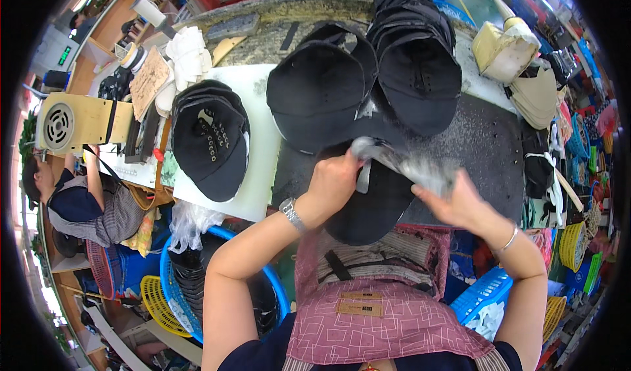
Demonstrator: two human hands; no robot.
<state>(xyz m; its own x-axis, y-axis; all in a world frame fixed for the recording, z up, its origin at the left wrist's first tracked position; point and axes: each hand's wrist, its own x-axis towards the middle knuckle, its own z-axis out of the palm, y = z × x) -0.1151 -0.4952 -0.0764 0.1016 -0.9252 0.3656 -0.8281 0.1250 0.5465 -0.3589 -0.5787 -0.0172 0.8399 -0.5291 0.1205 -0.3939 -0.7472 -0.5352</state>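
Note:
A black cap lies in front of me at the near edge of the dark work board. Over it stretches a greyish, see-through strip, blurred by motion, perhaps plastic. My left hand, with a watch on its wrist, is closed around the strip's left end, close to the cap. At the other end, my right hand grips the strip between thumb and fingers, also smeared. Just beyond my hands sit another black cap and a stack of black caps.
More nested black caps rest on a white board at left. A blue basket of black pieces stands below. A cream machine, white gloves and a yellowed container edge the table. Another person sits at far left.

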